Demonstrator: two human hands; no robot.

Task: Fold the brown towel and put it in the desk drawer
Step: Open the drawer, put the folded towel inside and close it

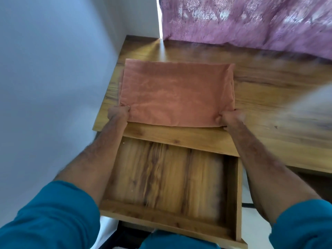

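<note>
Two steps, first apparently done: brown towel (177, 94) folded flat on desk (269, 97). Left hand (118, 113), right hand (230, 118) pinch near corners (7, 5 o'clock). Drawer (168, 177) open, empty; transfer remains.

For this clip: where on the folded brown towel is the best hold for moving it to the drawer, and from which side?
Probably the two near corners, from the person's side. The folded brown towel lies flat on the desk, its near edge closest to the open drawer. The left hand and right hand already pinch those corners, which should keep the layers together.
</note>
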